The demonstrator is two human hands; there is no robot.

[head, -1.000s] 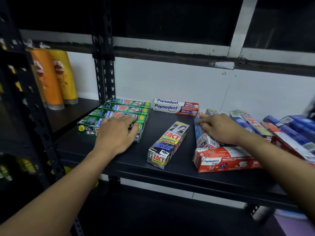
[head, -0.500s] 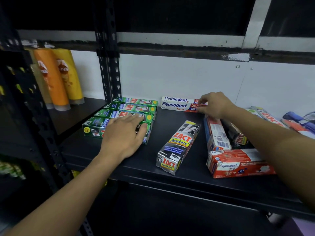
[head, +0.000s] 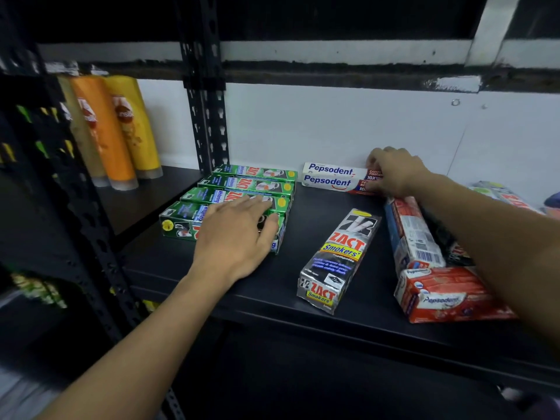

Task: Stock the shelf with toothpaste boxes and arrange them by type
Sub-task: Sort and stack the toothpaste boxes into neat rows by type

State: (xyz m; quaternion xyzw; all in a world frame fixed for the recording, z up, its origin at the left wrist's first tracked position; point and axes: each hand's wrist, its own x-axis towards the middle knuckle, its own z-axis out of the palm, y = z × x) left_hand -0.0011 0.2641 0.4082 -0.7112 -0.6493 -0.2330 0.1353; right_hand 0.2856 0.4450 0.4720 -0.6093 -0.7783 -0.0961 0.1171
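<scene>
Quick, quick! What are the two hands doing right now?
Left hand: open, lying flat on the green rectangular cardboard toothpaste boxes.
Right hand: fingers curled round the end of the white and red Pepsodent cardboard box, gripping it.

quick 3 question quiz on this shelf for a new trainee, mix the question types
1. True or false: the left hand rests flat on the green ZACT boxes.
2. The right hand grips: A) a green ZACT box, B) the white Pepsodent box, C) nothing?
3. Fill in: the silver box lying alone mid-shelf reads ZACT ___.
Key: 1 true; 2 B; 3 Smokers.
</scene>
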